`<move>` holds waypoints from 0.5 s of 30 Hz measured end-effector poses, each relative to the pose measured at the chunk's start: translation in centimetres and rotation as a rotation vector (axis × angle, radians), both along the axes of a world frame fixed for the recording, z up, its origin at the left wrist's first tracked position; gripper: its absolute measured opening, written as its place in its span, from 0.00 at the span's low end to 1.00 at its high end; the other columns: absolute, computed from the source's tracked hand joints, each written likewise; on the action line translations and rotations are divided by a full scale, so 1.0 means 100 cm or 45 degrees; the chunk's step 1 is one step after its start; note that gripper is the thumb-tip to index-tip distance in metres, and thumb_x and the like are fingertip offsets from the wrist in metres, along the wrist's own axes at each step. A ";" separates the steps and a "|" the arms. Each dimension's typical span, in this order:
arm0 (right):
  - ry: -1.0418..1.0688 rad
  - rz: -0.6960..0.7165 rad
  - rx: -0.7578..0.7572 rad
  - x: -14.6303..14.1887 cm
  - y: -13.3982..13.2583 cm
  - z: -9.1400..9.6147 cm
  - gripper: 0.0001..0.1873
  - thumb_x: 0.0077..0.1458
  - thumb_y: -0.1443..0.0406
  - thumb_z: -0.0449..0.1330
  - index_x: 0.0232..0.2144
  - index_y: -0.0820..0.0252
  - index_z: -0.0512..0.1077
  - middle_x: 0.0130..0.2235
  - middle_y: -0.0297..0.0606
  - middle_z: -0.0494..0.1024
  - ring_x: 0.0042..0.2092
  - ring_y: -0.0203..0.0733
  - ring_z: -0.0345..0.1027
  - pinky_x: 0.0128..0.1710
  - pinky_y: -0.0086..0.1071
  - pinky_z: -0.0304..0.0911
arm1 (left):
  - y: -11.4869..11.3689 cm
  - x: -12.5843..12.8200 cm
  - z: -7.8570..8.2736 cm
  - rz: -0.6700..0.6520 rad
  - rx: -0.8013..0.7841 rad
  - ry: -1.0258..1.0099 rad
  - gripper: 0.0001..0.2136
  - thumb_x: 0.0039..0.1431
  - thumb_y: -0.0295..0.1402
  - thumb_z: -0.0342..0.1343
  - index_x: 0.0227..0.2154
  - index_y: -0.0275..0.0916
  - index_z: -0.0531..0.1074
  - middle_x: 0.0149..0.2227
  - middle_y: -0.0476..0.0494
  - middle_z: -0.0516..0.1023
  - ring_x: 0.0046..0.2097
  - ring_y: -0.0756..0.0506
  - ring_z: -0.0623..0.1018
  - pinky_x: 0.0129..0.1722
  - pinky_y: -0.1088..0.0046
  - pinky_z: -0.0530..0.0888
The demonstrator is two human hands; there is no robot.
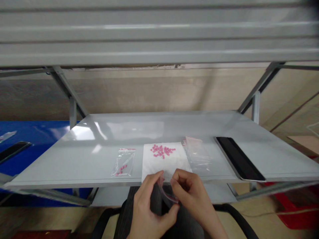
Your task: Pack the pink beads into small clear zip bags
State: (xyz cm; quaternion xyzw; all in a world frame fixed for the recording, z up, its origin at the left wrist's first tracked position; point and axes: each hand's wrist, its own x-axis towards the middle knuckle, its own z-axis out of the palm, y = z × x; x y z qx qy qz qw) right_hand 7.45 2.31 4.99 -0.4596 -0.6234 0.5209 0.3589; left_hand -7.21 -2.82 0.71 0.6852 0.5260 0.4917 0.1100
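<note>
My left hand (149, 207) grips a small clear zip bag (164, 194) by its edges, between thumb and fingers, just off the table's front edge. The bag bows apart at its mouth. My right hand (191, 196) is closed in a pinch close beside that mouth; whatever its fingertips hold is hidden. Beyond both hands, a loose pile of small pink round pieces (160, 150) lies on a white sheet of paper (171, 165). To the left rests a flat zip bag (129, 162) with several pink pieces inside. A stack of clear bags (198, 153) lies right of the paper.
A dark-screened tablet or phone (239, 157) lies on the right of the grey table (97, 162). Metal struts (66, 84) rise at both sides to a ridged overhead panel (159, 49). A blue table (32, 132) adjoins at left, with another dark device (15, 149) on it.
</note>
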 end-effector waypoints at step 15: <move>0.010 -0.047 0.071 0.026 0.000 -0.007 0.19 0.58 0.56 0.56 0.19 0.56 0.60 0.18 0.26 0.58 0.20 0.31 0.50 0.20 0.27 0.46 | -0.010 -0.011 0.003 0.027 -0.168 0.192 0.42 0.44 0.27 0.65 0.64 0.47 0.58 0.52 0.38 0.80 0.49 0.36 0.83 0.45 0.56 0.84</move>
